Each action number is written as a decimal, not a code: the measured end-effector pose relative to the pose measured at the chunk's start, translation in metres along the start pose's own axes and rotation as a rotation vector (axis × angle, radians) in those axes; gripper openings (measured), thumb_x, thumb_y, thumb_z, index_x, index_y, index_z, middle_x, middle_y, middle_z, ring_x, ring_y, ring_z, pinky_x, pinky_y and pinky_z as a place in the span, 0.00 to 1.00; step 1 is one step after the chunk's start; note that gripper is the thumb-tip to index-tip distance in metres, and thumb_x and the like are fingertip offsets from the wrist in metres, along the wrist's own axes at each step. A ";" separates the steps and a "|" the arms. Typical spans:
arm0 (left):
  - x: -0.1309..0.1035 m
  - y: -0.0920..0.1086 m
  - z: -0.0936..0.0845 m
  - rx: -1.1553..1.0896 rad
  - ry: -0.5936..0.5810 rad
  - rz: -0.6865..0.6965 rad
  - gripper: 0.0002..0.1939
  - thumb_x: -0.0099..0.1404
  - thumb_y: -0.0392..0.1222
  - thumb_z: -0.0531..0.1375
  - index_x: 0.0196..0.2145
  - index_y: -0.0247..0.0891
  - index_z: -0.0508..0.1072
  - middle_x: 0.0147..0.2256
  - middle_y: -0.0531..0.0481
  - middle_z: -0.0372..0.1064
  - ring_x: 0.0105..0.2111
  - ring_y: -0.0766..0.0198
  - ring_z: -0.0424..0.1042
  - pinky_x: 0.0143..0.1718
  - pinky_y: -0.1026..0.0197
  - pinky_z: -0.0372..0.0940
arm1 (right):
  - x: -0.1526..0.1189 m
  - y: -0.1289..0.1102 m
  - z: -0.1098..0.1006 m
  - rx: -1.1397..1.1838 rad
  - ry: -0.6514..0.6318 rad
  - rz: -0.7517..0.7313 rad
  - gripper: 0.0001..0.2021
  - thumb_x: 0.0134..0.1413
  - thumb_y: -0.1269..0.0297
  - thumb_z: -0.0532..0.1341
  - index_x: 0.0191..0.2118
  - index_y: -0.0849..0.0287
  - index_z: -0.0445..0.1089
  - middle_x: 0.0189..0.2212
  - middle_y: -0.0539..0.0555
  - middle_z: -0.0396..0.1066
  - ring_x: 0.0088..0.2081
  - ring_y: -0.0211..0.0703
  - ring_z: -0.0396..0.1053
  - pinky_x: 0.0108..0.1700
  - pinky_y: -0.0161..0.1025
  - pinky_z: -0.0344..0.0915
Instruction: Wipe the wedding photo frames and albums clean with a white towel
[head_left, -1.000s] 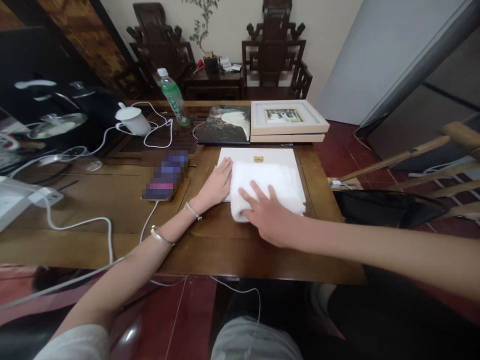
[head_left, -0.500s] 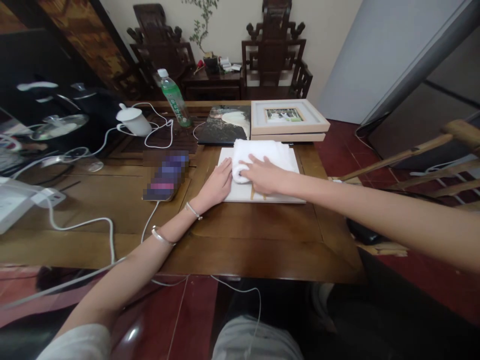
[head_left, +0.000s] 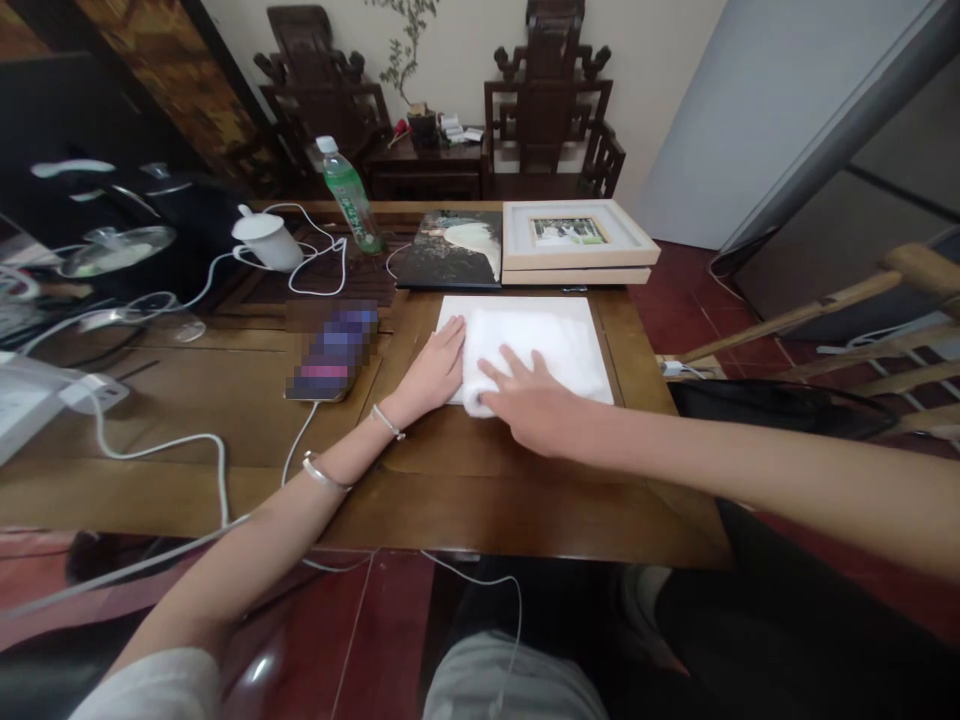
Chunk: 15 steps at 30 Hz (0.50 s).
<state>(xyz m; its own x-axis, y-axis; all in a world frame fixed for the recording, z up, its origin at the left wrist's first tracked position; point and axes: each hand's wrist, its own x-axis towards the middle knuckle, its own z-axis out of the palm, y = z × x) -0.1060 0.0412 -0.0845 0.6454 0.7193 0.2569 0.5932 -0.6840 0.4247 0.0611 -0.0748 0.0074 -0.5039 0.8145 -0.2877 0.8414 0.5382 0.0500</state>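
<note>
Nearest the viewer, grey fabric (head_left: 514, 680) covers the lap, and beyond it lies the table (head_left: 525, 500), its brown wood smooth, glossy and jointed in panels. The right hand (head_left: 534, 402) is open, palm down, its fingers spread over a folded cloth (head_left: 529, 335); it presses on the cloth's near part, and whether the thumb is hooked under the rolled near-left edge cannot be told. The cloth is white, soft and slightly fuzzy, a thick rectangular pad lying beneath the right fingers and extending beyond their tips. It rests on a flat, straight-edged white panel (head_left: 459, 304), whose margins show along the far and right sides. The left hand (head_left: 436, 368) is also open, fingers extended and close together, at the panel's left edge, just beside the cloth and holding nothing; 2 silver-coloured bracelets (head_left: 324, 472) circle its wrist and forearm. To its left lies a phone (head_left: 330, 355), screen pixelated, with a white cable at its near end. Farther back are 2 stacked pale wooden frames (head_left: 634, 238), the upper around a small photograph, and a dark flat picture (head_left: 427, 260) touching them. Left of these stand a green-labelled clear plastic bottle (head_left: 349, 200) and a glossy white lidded cup (head_left: 268, 242). Farthest are 2 dark, carved wooden chairs (head_left: 550, 140).
</note>
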 end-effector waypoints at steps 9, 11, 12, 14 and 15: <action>0.001 -0.001 0.002 0.003 0.011 -0.003 0.26 0.71 0.40 0.44 0.63 0.29 0.57 0.67 0.34 0.50 0.68 0.50 0.47 0.67 0.42 0.46 | -0.012 -0.001 -0.006 0.039 0.032 -0.062 0.25 0.51 0.79 0.52 0.54 0.60 0.69 0.63 0.64 0.60 0.63 0.69 0.53 0.52 0.63 0.61; 0.001 0.000 0.002 0.006 0.016 -0.004 0.26 0.71 0.39 0.44 0.64 0.28 0.57 0.67 0.33 0.50 0.68 0.50 0.47 0.67 0.43 0.46 | 0.003 0.015 -0.006 0.015 0.040 -0.022 0.26 0.51 0.80 0.52 0.56 0.60 0.68 0.63 0.64 0.59 0.63 0.68 0.53 0.51 0.63 0.62; 0.001 0.000 0.002 0.004 0.018 -0.005 0.27 0.71 0.39 0.44 0.64 0.26 0.57 0.66 0.32 0.50 0.68 0.49 0.47 0.67 0.43 0.46 | 0.011 0.023 -0.007 0.000 0.049 0.000 0.26 0.51 0.80 0.52 0.56 0.60 0.68 0.63 0.64 0.58 0.62 0.68 0.53 0.51 0.62 0.62; 0.001 0.001 0.002 -0.005 0.022 -0.004 0.27 0.71 0.38 0.43 0.63 0.25 0.57 0.66 0.31 0.51 0.68 0.48 0.48 0.67 0.41 0.46 | 0.028 0.038 -0.008 -0.024 0.079 0.045 0.26 0.51 0.80 0.53 0.56 0.60 0.68 0.63 0.64 0.58 0.62 0.68 0.53 0.51 0.61 0.62; 0.002 0.002 0.002 -0.013 0.028 0.000 0.26 0.71 0.39 0.43 0.63 0.26 0.58 0.66 0.32 0.51 0.68 0.48 0.48 0.67 0.41 0.47 | 0.036 0.043 -0.009 -0.032 0.090 0.068 0.27 0.51 0.80 0.53 0.57 0.60 0.67 0.63 0.63 0.59 0.62 0.67 0.54 0.51 0.60 0.62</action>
<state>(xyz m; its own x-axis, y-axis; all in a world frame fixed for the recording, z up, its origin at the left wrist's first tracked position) -0.1030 0.0410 -0.0852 0.6318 0.7224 0.2810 0.5868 -0.6826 0.4355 0.0775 -0.0199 0.0080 -0.4624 0.8648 -0.1957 0.8684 0.4863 0.0970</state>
